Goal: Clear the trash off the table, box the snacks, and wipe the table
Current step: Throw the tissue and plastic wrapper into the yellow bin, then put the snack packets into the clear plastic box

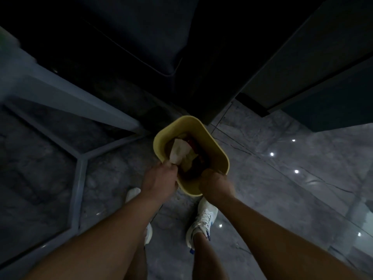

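A yellow trash bin stands on the grey marble floor just in front of my feet. Inside it lie crumpled white paper and some red and dark wrappers. My left hand is at the bin's near left rim, fingers closed on the edge of the white paper. My right hand is closed over the near right rim of the bin. The room is dim and the bin's bottom is hidden in shadow.
A grey table frame with a slanted leg and floor bars stands to the left. Dark furniture rises behind the bin and a dark cabinet at the right. My white shoes stand below the bin.
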Demonstrator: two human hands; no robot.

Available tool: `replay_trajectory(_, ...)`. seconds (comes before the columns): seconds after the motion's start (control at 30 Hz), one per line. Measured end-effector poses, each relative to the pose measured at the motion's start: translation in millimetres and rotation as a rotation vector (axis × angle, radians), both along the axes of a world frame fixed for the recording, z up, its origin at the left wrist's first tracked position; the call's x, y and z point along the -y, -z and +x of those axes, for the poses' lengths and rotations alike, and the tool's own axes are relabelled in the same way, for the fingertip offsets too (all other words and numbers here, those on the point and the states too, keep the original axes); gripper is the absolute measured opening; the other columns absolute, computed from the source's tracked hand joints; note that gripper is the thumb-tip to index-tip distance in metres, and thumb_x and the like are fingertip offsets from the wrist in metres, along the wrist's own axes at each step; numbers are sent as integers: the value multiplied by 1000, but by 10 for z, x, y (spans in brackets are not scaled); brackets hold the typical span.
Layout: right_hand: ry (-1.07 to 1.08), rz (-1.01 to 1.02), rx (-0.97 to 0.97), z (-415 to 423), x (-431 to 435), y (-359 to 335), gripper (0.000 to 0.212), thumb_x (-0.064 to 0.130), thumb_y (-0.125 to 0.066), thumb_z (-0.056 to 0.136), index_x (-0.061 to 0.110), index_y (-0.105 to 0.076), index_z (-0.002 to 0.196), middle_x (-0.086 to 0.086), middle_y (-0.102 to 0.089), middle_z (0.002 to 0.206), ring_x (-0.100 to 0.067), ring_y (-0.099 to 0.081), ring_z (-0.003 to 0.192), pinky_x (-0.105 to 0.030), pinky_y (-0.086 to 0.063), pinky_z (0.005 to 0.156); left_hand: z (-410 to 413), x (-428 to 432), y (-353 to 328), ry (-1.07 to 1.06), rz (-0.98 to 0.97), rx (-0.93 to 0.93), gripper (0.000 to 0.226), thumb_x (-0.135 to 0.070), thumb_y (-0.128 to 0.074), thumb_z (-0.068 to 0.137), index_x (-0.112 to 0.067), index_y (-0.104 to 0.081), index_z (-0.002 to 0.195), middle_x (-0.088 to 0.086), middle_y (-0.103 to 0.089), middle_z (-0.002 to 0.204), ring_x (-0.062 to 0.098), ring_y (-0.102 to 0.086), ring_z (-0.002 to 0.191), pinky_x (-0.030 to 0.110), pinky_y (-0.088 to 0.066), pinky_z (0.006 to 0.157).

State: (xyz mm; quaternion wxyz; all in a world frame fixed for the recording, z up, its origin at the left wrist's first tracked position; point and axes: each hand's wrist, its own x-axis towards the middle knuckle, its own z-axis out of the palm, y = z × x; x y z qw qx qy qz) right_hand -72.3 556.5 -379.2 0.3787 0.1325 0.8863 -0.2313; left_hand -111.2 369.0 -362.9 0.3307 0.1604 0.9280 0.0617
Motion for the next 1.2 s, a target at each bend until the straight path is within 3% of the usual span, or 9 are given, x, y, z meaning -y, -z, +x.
replay_trajectory(0.1, -86, 6, 8, 31, 62, -471, 32, 28, -58, 93, 28, -60, 125, -3, -60, 124, -23, -60, 109, -37, -56, 84, 131, 116, -395, -24, -20, 42, 31, -35, -52, 92, -18, -54, 117, 8, -59, 120, 27, -58, 105, 35, -42, 77)
replay_trajectory(0.2, -154, 7, -14, 22, 154, -1040, 35, 32, -58, 92, 30, -58, 127, -3, -59, 126, -24, -58, 112, -40, -56, 87, 228, 230, -898, -85, -53, 60, 38, -39, -50, 92, -15, -54, 122, 11, -57, 123, 29, -57, 108, 37, -45, 83)
replay_trajectory(0.37, -251, 17, -33, 51, 350, -2068, 49, 44, -61, 86, 26, -54, 132, -8, -54, 129, -31, -52, 118, -43, -51, 86, 465, 420, -1944, -173, -92, 1, 40, -43, -50, 86, -15, -54, 115, 12, -59, 118, 32, -56, 109, 41, -46, 85)
replay_trajectory(0.5, -339, 6, -83, 112, 491, -2645, 47, 43, -61, 86, 24, -53, 128, -8, -54, 127, -30, -51, 114, -41, -48, 80, 736, 584, -2592, -267, -133, -20, 43, -47, -48, 87, -17, -55, 116, 11, -60, 119, 32, -58, 110, 40, -49, 88)
replay_trajectory(0.67, -531, -5, -103, 97, 657, -3068, 53, 54, -60, 85, 24, -54, 129, -8, -56, 129, -30, -53, 116, -43, -52, 87, 1073, 786, -3041, -442, -149, -6, 48, -51, -45, 89, -19, -52, 124, 10, -55, 127, 32, -53, 117, 45, -43, 94)
replay_trajectory(0.87, -781, 18, -201, -89, 1055, -3467, 52, 45, -62, 87, 24, -52, 133, -8, -54, 136, -30, -51, 122, -47, -50, 96, 1305, 1115, -3440, -640, -132, -78, 58, -58, -45, 88, -23, -47, 134, 10, -52, 131, 32, -50, 122, 47, -42, 100)
replay_trajectory(1.07, -817, -22, -306, -238, 1780, -3790, 49, 51, -63, 84, 34, -54, 129, 1, -56, 124, -22, -54, 114, -38, -54, 86, 1366, 1753, -3762, -756, -166, -201, 55, -59, -43, 88, -25, -46, 131, 7, -51, 129, 30, -50, 121, 46, -40, 97)
replay_trajectory(1.2, -851, -28, -348, -299, 2339, -3959, 41, 53, -61, 80, 34, -58, 116, 1, -57, 115, -21, -55, 106, -38, -54, 84, 1361, 2221, -3900, -824, -129, -229, 53, -57, -45, 89, -26, -46, 132, 6, -51, 130, 29, -49, 122, 46, -40, 97)
